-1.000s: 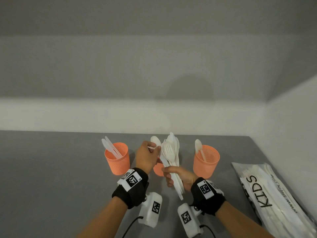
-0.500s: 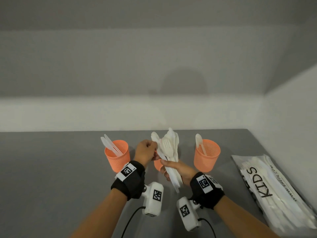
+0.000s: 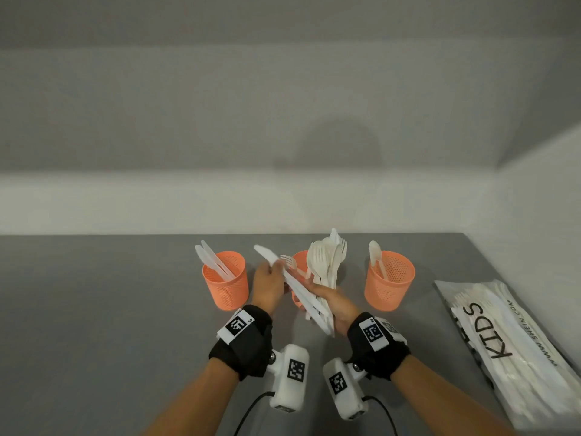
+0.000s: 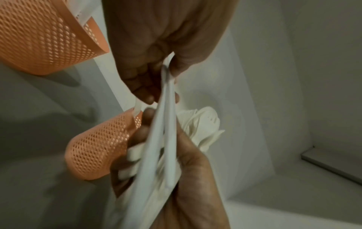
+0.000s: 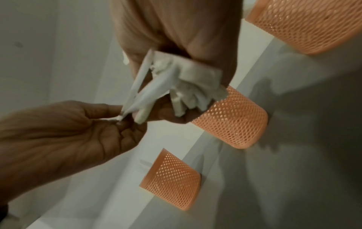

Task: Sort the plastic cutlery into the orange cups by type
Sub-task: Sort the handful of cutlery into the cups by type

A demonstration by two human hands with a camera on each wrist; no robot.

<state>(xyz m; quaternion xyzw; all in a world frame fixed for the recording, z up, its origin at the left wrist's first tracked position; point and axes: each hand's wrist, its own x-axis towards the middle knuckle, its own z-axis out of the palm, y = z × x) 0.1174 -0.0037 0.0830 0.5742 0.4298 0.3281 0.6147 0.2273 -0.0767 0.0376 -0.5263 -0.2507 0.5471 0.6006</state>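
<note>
Three orange mesh cups stand in a row on the grey table: the left cup (image 3: 225, 281) holds knives, the middle cup (image 3: 299, 261) is half hidden behind my hands and shows a fork, and the right cup (image 3: 390, 283) holds a spoon. My right hand (image 3: 319, 291) grips a bundle of white plastic cutlery (image 3: 327, 262) above the middle cup. My left hand (image 3: 276, 272) pinches one white knife (image 3: 267, 257) that slants out of the bundle to the upper left. In the left wrist view the knife (image 4: 167, 99) runs between thumb and fingers. The bundle (image 5: 188, 80) also shows in the right wrist view.
A clear bag printed KIDS (image 3: 509, 341) with more white cutlery lies at the table's right edge by the side wall. The back wall rises just behind the cups. Bare grey table (image 3: 94, 309) stretches to the left.
My left hand, which was pinching into the top of the bundle, has drawn one knife out to the left. Both hands have sunk a little towards the middle cup.
</note>
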